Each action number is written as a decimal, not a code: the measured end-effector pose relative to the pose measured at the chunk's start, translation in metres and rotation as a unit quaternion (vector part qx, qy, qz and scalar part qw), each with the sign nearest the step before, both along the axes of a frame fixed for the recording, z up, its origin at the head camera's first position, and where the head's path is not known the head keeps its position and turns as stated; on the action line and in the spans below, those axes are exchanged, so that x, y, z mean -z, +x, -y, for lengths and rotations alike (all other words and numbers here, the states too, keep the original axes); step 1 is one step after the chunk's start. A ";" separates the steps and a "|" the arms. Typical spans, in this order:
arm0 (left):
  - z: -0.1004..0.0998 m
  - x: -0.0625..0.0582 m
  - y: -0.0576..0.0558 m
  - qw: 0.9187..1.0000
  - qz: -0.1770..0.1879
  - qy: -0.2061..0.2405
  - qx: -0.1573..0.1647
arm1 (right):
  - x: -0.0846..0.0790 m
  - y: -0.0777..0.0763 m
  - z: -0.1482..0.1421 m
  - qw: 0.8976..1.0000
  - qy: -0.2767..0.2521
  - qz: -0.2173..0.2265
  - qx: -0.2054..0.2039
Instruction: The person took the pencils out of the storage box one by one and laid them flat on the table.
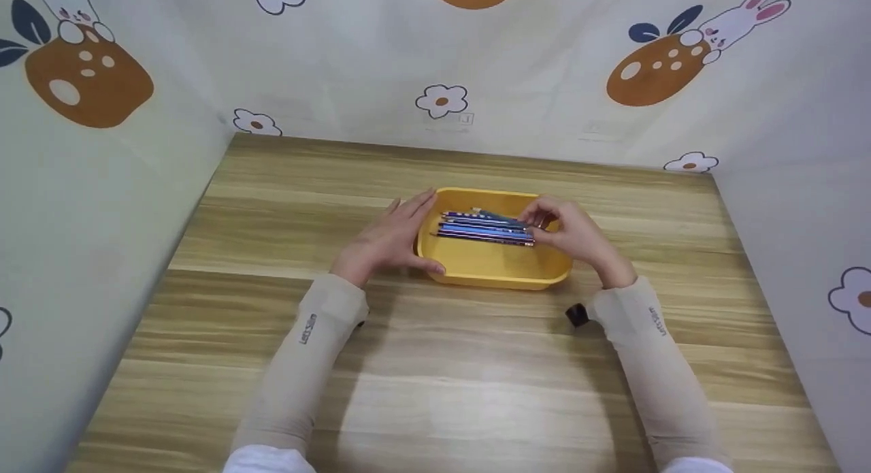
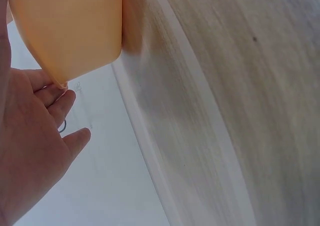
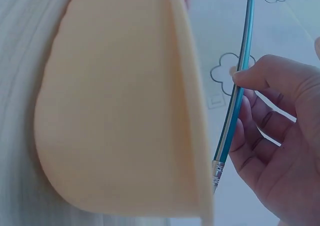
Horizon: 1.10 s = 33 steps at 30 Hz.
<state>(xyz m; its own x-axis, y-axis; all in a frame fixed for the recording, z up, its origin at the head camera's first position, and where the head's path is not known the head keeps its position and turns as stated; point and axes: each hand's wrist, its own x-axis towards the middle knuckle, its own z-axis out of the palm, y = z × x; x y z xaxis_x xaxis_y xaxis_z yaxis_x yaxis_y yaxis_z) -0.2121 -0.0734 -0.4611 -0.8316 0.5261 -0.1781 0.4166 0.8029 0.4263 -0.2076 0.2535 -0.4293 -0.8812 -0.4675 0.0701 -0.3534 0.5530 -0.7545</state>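
A yellow plastic tray holds several blue, striped and dotted pencils lying side by side. My right hand is over the tray's right part and pinches a teal pencil between thumb and fingers. That pencil's sharpened tip and silver ferrule both show in the right wrist view. In the head view it slants across the far side of the row. My left hand rests against the tray's left end, fingers straight along the rim and thumb at the near corner. The left wrist view shows its fingertips at the rim from below.
The tray stands on a wood-grain table. Pale walls printed with flowers, rabbits and orange fruit enclose the back and sides. A small black object sticks out beside the right cuff.
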 end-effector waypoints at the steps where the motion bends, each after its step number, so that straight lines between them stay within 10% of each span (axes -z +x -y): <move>1: 0.000 0.000 0.000 1.000 0.000 -0.001 0.000 | -0.001 0.000 -0.002 1.000 -0.004 0.001 0.003; 33: 0.001 0.001 0.000 1.000 -0.002 0.007 0.005 | -0.030 0.041 -0.073 0.995 -0.001 -0.065 0.079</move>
<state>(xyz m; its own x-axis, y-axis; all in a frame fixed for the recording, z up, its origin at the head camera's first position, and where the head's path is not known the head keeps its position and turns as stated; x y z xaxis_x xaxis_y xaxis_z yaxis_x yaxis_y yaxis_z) -0.2122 -0.0742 -0.4626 -0.8270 0.5370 -0.1666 0.4268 0.7925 0.4356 -0.1663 0.3262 -0.3991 -0.9268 -0.3242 0.1896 -0.3578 0.6083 -0.7085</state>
